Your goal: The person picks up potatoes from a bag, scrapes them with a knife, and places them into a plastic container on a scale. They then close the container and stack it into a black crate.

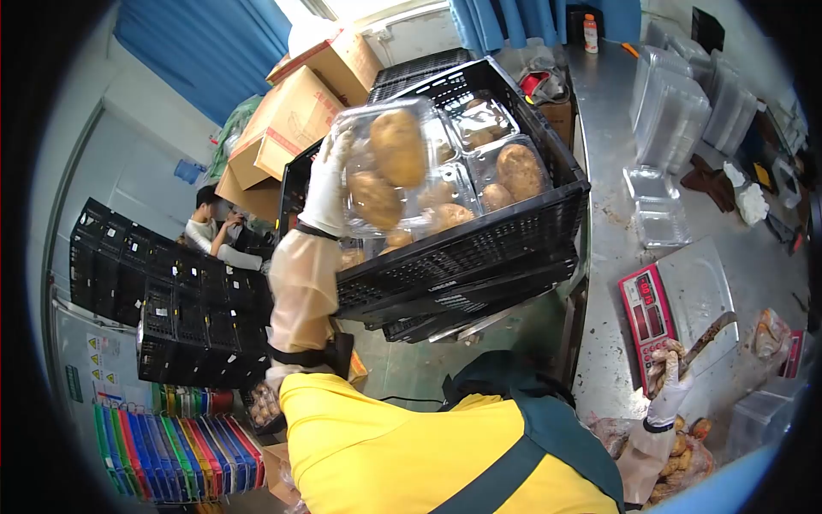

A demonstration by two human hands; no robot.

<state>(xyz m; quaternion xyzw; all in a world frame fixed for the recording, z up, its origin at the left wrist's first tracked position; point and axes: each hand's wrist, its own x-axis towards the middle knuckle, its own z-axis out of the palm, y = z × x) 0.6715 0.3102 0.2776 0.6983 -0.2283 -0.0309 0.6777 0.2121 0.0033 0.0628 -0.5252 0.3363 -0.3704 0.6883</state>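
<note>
My left hand (pixel 330 180), in a white glove and a translucent sleeve cover, grips a clear plastic clamshell (pixel 385 163) holding a few potatoes. It holds the box above the near left part of a tilted black plastic crate (pixel 514 231), where more clamshells of potatoes (pixel 505 167) lie. My right hand (pixel 666 385), also gloved, rests at the near edge of a metal scale (pixel 698 287) with a red display panel (pixel 648 313). That hand is closed on what looks like a knife (pixel 715 332), its dark blade pointing up to the right.
Loose small potatoes in a bag (pixel 676 454) lie below my right hand. An open empty clamshell (pixel 655 206) and stacks of empty ones (pixel 672 103) sit on the steel table. Cardboard boxes (pixel 291 120) stand behind the crate. Another person (pixel 210 227) sits by stacked black crates (pixel 171 300).
</note>
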